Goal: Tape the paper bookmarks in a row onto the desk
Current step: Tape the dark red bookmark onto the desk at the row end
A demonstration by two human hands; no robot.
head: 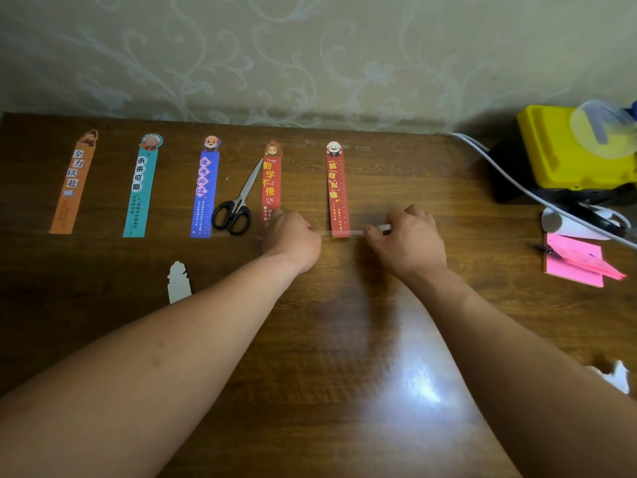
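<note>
Several paper bookmarks lie in a row on the dark wooden desk [344, 339]: orange [73, 182], teal [140, 191], blue [205, 194], red-orange [271, 177] and red [337, 191]. A strip of clear tape [341, 231] stretches across the bottom end of the red bookmark. My left hand [293, 236] pinches its left end and covers the lower part of the red-orange bookmark. My right hand [406, 241] pinches the right end. A white bookmark [178, 282] lies face down nearer me, partly under my left forearm.
Black-handled scissors [238, 205] lie between the blue and red-orange bookmarks. At the right are a yellow box [565, 150], a white cable [510, 181], a white tape roll [560, 224] and pink sticky notes [575, 263]. A patterned wall borders the desk's far edge.
</note>
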